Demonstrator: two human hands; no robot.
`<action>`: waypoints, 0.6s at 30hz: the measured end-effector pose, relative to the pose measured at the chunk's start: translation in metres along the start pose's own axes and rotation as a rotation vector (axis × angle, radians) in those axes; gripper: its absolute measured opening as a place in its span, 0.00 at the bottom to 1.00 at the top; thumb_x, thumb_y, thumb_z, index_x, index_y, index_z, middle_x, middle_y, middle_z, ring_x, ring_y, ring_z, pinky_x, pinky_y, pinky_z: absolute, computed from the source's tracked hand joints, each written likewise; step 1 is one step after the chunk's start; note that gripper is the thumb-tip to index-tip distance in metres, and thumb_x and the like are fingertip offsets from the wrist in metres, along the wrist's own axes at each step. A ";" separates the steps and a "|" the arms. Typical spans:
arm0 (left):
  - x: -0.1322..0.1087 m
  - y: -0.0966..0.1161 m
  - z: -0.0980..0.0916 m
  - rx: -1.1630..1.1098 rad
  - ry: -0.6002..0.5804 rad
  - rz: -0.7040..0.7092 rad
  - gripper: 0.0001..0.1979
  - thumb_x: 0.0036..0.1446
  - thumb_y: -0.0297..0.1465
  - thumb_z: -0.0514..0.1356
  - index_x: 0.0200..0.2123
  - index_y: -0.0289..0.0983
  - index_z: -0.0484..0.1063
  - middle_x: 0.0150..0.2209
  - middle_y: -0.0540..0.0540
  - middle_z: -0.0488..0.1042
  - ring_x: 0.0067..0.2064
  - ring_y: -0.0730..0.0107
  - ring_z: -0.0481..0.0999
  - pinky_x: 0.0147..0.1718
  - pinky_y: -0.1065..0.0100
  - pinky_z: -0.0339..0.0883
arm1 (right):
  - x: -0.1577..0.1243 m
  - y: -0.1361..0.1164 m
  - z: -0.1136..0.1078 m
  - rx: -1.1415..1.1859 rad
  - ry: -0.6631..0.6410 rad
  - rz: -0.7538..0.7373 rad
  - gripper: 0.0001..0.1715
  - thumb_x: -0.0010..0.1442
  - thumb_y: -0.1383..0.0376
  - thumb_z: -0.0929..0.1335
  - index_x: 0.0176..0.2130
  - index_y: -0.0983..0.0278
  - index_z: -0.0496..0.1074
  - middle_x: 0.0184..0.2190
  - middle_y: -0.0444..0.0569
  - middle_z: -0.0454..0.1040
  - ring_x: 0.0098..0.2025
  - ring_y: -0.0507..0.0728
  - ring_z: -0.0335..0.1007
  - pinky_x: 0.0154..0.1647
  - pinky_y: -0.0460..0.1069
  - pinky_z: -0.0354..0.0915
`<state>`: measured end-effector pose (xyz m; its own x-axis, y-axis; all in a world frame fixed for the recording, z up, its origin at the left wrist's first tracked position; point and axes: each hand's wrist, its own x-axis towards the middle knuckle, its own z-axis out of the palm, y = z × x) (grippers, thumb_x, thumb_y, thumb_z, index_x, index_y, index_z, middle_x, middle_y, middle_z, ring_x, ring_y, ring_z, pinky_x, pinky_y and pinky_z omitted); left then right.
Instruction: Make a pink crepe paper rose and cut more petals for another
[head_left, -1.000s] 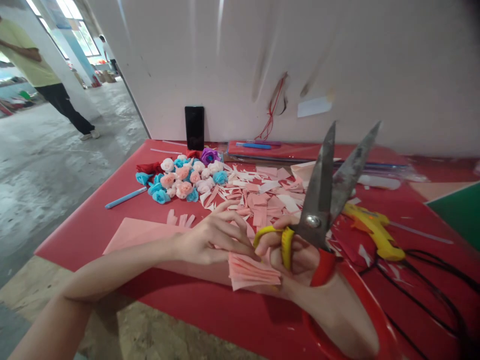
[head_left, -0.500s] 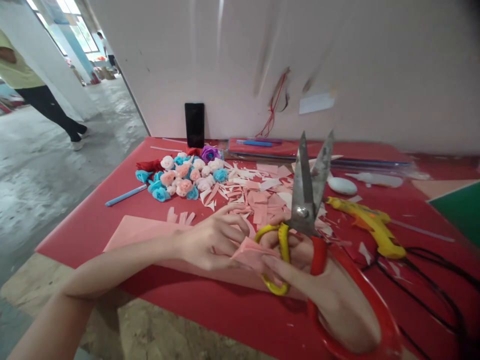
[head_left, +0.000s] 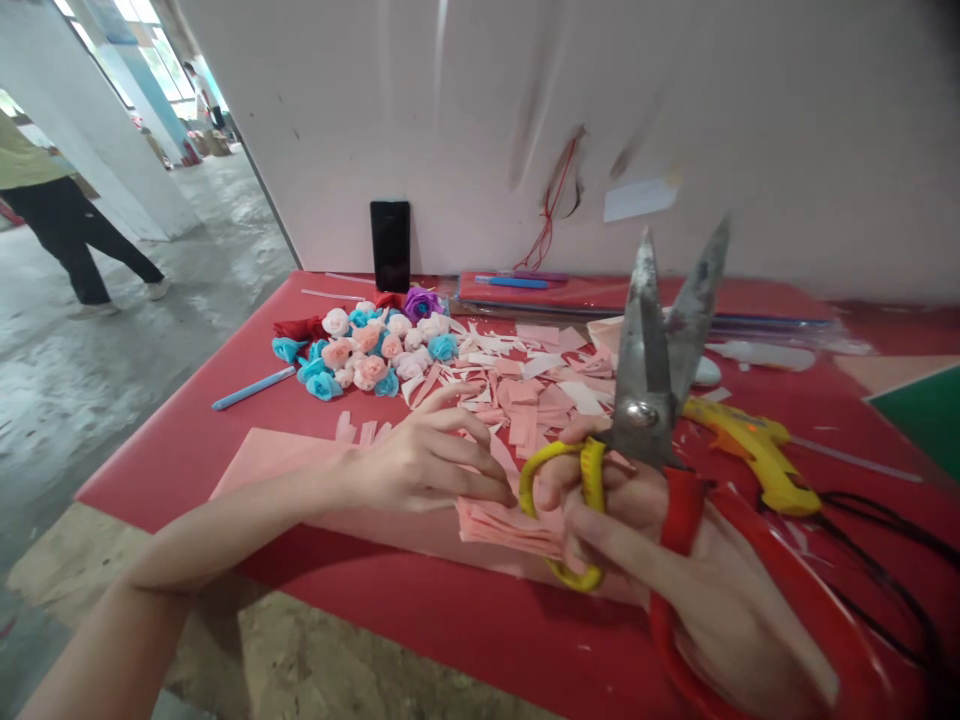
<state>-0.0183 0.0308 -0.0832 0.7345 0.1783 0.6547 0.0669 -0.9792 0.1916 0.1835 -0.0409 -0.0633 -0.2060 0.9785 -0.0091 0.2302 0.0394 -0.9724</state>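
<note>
Scissors with yellow and red handles hang on my right hand, their blades apart and pointing up. Between the thumb and fingers of that same hand is the right end of a folded stack of pink paper. My left hand reaches in from the left, fingers bent, its fingertips at the top edge of the stack; whether they grip it is hidden. Beneath both hands lies a large pink sheet on the red table. Pink and white paper scraps are spread just behind the hands.
Pink, blue, red and purple paper flowers sit at the back left, near a blue pen. A phone leans on the wall. A yellow glue gun with black cable lies at the right. A person stands far left.
My right hand and the scissors have moved right and slightly up. The pink stack has turned, showing its layered edge. At the far left, the person's legs have shifted.
</note>
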 end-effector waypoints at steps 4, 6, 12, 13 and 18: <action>-0.001 0.000 0.002 0.042 0.009 0.013 0.11 0.60 0.26 0.49 0.34 0.38 0.71 0.29 0.53 0.79 0.33 0.72 0.69 0.57 0.57 0.48 | 0.001 -0.004 0.000 0.017 0.024 0.001 0.09 0.50 0.57 0.67 0.26 0.60 0.71 0.20 0.44 0.68 0.17 0.49 0.64 0.15 0.42 0.64; -0.002 0.001 0.002 0.057 -0.001 0.003 0.12 0.60 0.25 0.48 0.34 0.38 0.71 0.29 0.54 0.79 0.33 0.73 0.70 0.58 0.58 0.47 | 0.002 -0.004 0.000 0.046 0.006 -0.008 0.07 0.50 0.60 0.67 0.26 0.60 0.70 0.22 0.44 0.69 0.16 0.48 0.62 0.15 0.42 0.63; -0.001 0.002 0.001 0.077 0.047 0.021 0.12 0.60 0.25 0.48 0.34 0.38 0.71 0.28 0.55 0.79 0.31 0.75 0.70 0.59 0.61 0.46 | 0.000 0.003 0.004 0.160 -0.013 -0.021 0.10 0.49 0.59 0.69 0.33 0.57 0.67 0.26 0.41 0.67 0.17 0.45 0.58 0.15 0.40 0.60; -0.001 0.001 0.002 0.084 0.047 0.028 0.12 0.60 0.25 0.49 0.34 0.38 0.71 0.28 0.55 0.78 0.31 0.75 0.70 0.59 0.60 0.46 | -0.001 0.003 0.005 0.177 -0.014 -0.021 0.12 0.49 0.59 0.70 0.35 0.56 0.66 0.25 0.40 0.66 0.18 0.46 0.59 0.15 0.40 0.60; -0.003 0.000 0.003 0.092 0.053 0.068 0.10 0.60 0.28 0.50 0.36 0.39 0.71 0.29 0.55 0.79 0.33 0.74 0.71 0.59 0.58 0.46 | 0.000 0.005 0.005 0.277 0.034 0.045 0.14 0.49 0.63 0.69 0.37 0.54 0.64 0.20 0.38 0.63 0.18 0.47 0.59 0.17 0.41 0.61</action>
<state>-0.0185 0.0299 -0.0880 0.7029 0.1134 0.7022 0.0813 -0.9936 0.0791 0.1794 -0.0416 -0.0694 -0.1684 0.9844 -0.0502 -0.0309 -0.0562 -0.9979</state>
